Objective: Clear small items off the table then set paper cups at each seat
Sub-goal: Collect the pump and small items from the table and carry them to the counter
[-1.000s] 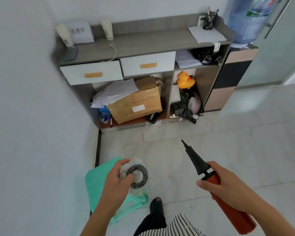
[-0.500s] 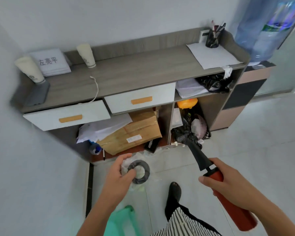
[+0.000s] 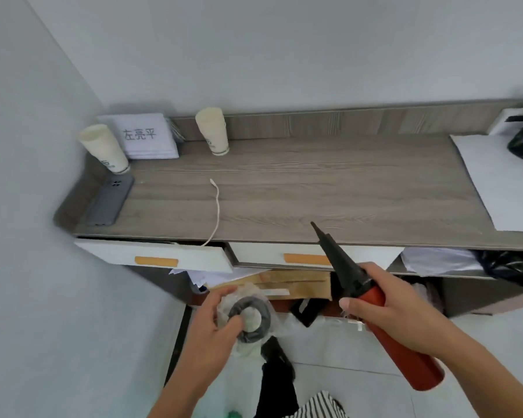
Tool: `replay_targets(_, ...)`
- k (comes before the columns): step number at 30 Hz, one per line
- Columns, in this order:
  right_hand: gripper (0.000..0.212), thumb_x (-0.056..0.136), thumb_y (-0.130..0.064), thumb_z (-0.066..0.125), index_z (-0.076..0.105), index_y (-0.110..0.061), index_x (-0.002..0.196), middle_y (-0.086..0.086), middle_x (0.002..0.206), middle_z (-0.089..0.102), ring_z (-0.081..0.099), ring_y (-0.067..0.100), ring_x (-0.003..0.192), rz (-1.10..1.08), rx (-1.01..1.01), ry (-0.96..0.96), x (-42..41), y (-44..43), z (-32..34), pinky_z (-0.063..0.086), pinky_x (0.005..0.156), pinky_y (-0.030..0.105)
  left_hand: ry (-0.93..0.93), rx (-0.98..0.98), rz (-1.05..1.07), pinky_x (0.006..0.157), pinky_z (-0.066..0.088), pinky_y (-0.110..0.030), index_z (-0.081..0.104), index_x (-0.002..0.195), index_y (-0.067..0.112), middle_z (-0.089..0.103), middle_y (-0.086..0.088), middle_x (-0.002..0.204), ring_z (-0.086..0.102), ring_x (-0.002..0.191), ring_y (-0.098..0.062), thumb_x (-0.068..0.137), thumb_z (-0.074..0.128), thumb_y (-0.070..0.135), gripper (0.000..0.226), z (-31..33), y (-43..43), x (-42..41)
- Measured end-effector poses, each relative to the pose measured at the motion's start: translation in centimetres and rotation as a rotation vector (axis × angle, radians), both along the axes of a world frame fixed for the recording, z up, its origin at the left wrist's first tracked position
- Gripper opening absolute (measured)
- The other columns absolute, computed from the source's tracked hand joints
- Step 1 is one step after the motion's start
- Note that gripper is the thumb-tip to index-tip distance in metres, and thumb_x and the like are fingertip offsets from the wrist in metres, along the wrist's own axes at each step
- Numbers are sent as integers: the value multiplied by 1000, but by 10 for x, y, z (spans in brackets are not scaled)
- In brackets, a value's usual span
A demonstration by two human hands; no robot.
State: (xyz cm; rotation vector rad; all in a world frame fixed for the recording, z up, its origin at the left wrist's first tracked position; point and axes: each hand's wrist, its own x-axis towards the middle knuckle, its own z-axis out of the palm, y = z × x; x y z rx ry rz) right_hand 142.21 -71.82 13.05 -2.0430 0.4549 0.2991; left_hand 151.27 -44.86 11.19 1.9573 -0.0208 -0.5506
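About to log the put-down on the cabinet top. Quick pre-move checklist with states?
1. Left hand grips the bagged black ring: ok.
2. Right hand grips the red pump by its neck: ok.
3. Bare wood on the cabinet top ahead of both hands: ok.
4. White cable lies clear of that middle patch: ok.
5. Left drawer shut: not ok, it stands ajar.
6. Paper cup stacks upright at the back: ok.

A grey phone (image 3: 108,203) lies face down at the left end of the wooden tabletop (image 3: 314,188), a white cable (image 3: 215,212) trailing over its front edge. Upper left, a name card (image 3: 145,135) (printed characters) leans against the wall. Two white drawers (image 3: 154,256) sit below.
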Motion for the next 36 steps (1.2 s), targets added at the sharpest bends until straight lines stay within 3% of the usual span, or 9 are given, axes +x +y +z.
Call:
replay_targets(3,35,80,-48,72,50,-49,108,0,76,71,69,14,61,-12,19,-12,47,-9,-4,59,57,28,-4,-28,0,64,51,-13,60,103,35,66,5,102,64,94,-10,83,62,-1,41,-1,-16,54)
replay_targets(10,31,92,-25,61,50,-42,116,19,84,65,65,25,64,-200,134,-119,151,-29,15,56,57,34,7,-97,-102,70,55,-21,58,102,37,68,2,99,67,89,-11,86,60,3,38,10,-56,190)
replay_targets(13,29,94,-31,55,49,-49,114,14,91,63,64,32,78,-233,124,-208,197,-39,15,55,66,43,-59,-110,-144,71,57,-20,58,98,34,68,-1,97,67,87,-11,85,60,-2,39,9,-71,239)
replay_targets(15,28,95,-30,56,48,-50,113,9,99,63,64,27,86,-271,120,-262,228,-42,18,56,70,38,-66,-124,-156,65,54,-13,58,97,33,67,1,95,66,79,-1,85,59,-4,39,10,-78,261)
replay_targets(18,45,83,-41,60,48,-38,127,-3,111,64,65,10,92,-294,66,-326,275,-45,31,52,70,23,-28,-160,-167,58,50,-9,59,100,25,67,2,92,65,69,9,84,58,-8,36,8,-83,288)
replay_targets(21,61,82,-39,68,42,-34,137,-12,118,63,62,5,102,-294,-32,-407,326,-54,36,49,81,25,-22,-179,-137,58,50,-8,59,101,23,67,-1,91,64,66,10,83,56,-11,38,0,-85,310)
replay_targets(25,51,81,-28,75,50,-26,126,-14,107,64,61,5,94,-329,-102,-491,394,-53,31,51,87,33,-6,-174,-76,61,52,-11,61,99,24,70,-2,93,66,68,6,80,57,-12,42,-9,-82,330)
replay_targets(29,55,81,-25,77,52,-23,129,-24,97,58,60,3,83,-271,-127,-486,444,-46,9,48,79,23,3,-158,-66,63,52,-11,62,101,22,70,-2,92,66,72,5,80,58,-13,41,-18,-77,345)
replay_targets(36,54,80,-30,77,54,-16,127,-11,105,62,58,9,94,-212,-244,-457,460,-41,-31,44,79,14,32,-188,-16,66,53,-13,62,96,29,70,5,91,68,74,4,80,59,-12,44,-30,-76,352)
